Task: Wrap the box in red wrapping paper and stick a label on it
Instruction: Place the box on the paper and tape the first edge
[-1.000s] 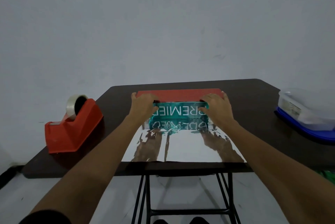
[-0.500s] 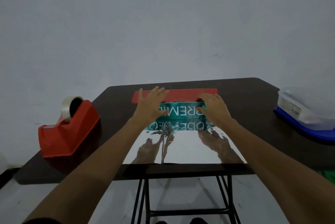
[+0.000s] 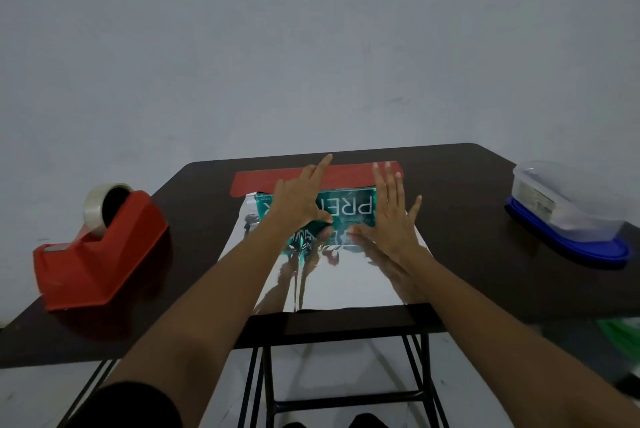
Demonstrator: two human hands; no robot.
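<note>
Released since the earlier frame: the paper [image 3: 341, 284], whose red flap [image 3: 263, 181] now lies flat beyond the box [image 3: 354, 208] at frame centre. The left hand [image 3: 298, 202] and right hand [image 3: 392, 220] rest on the box, fingers straight, holding nothing (left thumb unclear), so the first fold seems undone.

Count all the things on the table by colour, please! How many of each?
Red: 2, the tape dispenser and the wrapping paper (silver inside)
Green: 1, the box
Clear with a blue lid: 1, the container
Total: 4
</note>
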